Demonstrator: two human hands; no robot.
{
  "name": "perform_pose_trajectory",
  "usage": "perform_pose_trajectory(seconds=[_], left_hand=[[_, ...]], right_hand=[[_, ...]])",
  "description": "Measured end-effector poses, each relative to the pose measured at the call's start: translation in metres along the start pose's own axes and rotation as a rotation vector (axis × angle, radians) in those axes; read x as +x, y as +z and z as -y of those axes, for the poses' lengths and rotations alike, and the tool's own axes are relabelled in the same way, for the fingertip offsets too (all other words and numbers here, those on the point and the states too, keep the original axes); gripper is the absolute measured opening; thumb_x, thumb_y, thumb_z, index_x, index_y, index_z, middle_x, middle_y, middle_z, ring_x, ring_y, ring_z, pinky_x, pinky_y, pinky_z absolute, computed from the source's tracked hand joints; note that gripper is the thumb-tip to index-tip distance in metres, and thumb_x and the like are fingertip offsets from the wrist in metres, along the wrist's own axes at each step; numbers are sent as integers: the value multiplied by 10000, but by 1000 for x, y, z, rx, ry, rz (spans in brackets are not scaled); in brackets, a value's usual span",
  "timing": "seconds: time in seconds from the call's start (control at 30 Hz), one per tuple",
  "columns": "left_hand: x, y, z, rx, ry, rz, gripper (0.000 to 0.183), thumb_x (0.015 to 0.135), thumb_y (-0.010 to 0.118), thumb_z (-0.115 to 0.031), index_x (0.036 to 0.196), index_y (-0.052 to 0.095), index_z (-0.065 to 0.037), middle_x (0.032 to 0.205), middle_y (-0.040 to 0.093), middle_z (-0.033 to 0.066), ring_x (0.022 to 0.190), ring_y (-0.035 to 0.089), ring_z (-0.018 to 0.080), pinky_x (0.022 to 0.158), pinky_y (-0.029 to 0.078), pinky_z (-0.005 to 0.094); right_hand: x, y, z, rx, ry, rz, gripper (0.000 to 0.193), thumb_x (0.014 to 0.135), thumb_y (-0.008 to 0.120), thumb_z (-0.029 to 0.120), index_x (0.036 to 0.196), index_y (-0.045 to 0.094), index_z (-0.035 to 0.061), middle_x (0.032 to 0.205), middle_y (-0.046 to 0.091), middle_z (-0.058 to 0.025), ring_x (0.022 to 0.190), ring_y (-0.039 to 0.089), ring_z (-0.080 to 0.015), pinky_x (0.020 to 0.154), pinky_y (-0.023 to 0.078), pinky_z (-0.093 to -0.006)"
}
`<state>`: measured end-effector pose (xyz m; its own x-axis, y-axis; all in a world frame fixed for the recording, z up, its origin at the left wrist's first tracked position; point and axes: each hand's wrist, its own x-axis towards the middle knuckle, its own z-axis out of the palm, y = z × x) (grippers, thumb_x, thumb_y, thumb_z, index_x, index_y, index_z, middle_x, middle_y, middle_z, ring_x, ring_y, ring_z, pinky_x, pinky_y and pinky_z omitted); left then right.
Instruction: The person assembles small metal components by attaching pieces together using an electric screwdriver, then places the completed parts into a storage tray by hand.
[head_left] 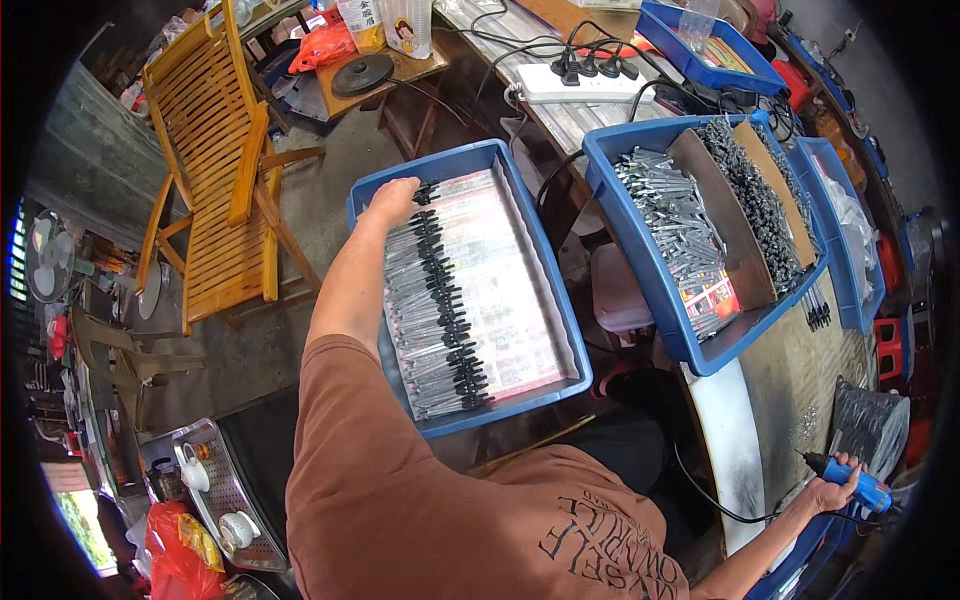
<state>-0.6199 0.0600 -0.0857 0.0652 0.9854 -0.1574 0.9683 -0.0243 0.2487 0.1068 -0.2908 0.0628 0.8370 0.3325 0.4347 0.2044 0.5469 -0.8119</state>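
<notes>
My left hand (pixel 396 200) is at the far left corner of a blue tray (pixel 553 275), closed on a thin metal rod with a black end (pixel 426 192). Many similar grey rods with black fittings (pixel 432 310) lie side by side down the tray's left half, on printed paper (pixel 510 290). Far to the right, my right hand (pixel 832 486) grips a blue electric screwdriver (pixel 873 493), whose dark tip points left. Its cord trails over the workbench. The left fingertips are partly hidden behind the hand.
A blue crate (pixel 690 345) on the right holds loose metal rods (pixel 665 200) and dark small parts (pixel 745 200), split by cardboard dividers. Behind it sit a white power strip (pixel 580 84) and cables. A wooden folding chair (pixel 215 200) stands left; a metal tray (pixel 210 440) holds teaware.
</notes>
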Motion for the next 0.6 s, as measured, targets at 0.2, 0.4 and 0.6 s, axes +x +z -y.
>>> perform_pose_trajectory(seconds=[0.2,0.4,0.6], left_hand=[[10,3,-5,17,29,33,263,725,631,-113,950,534,-17,1034,562,184,1030,509,322,857,413,401],[8,9,2,2,0,66,276,732,631,-126,969,540,-17,1047,559,186,1037,506,318,861,411,393],[9,4,0,1,-26,166,308,746,629,-150,1012,539,-25,1055,558,179,1051,499,315,878,402,382]], right_hand=[[-6,8,-2,-18,-6,37,289,795,540,110,1041,452,-14,812,519,-120,689,486,-224,671,411,-374],[-6,3,-5,-33,-5,45,288,791,535,96,1046,459,-15,811,531,-125,688,498,-231,665,416,-376],[-5,0,-8,-25,25,38,294,791,544,97,1050,455,-8,810,534,-118,687,499,-227,660,421,-369]])
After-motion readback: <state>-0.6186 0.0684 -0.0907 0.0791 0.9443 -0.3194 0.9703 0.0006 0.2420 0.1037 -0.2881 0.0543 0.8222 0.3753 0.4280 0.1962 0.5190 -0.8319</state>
